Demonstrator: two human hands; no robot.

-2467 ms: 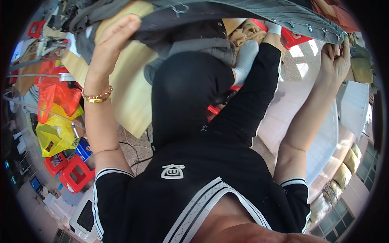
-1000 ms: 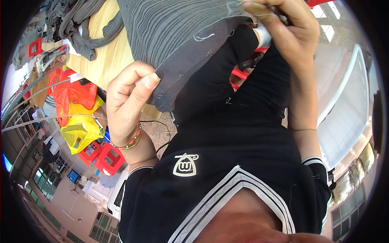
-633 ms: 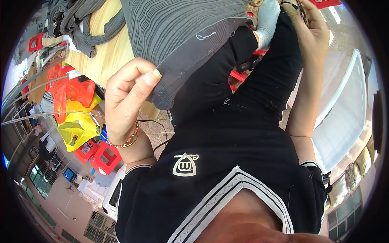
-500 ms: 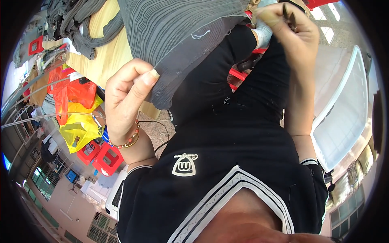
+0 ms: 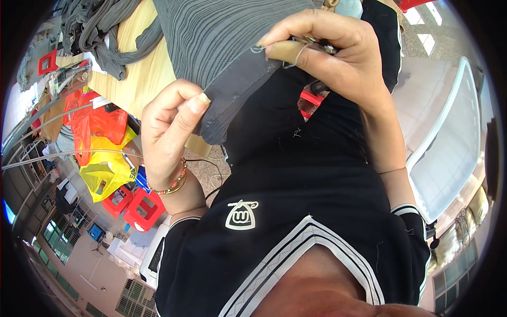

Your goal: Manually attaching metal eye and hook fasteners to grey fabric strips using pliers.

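Note:
A grey ribbed knit garment (image 5: pixel 222 37) hangs over the table edge toward my lap, its smooth darker band (image 5: pixel 235 84) stretched between my hands. My left hand (image 5: pixel 171 119) pinches the band's lower left end between thumb and forefinger. At the band's upper right end, my right hand (image 5: pixel 338 55) closes its thumb and forefinger on the edge, beside a short white thread (image 5: pixel 256 49). Small thread snips (image 5: pixel 328 48) are tucked in my right hand, mostly hidden by the fingers. A pale loop of thread (image 5: pixel 297 59) crosses my right thumb.
A wooden table (image 5: pixel 145 58) with more grey garments (image 5: pixel 108 31) lies at the far left. Plastic bags (image 5: pixel 105 164) and red stools (image 5: pixel 143 208) stand to my left. A white translucent bin (image 5: pixel 449 153) is at my right. Thread scraps cling to my dark clothes.
My right hand has come left and down from the upper right, onto the band's edge by the white thread. My left hand keeps its pinch, nearly in place.

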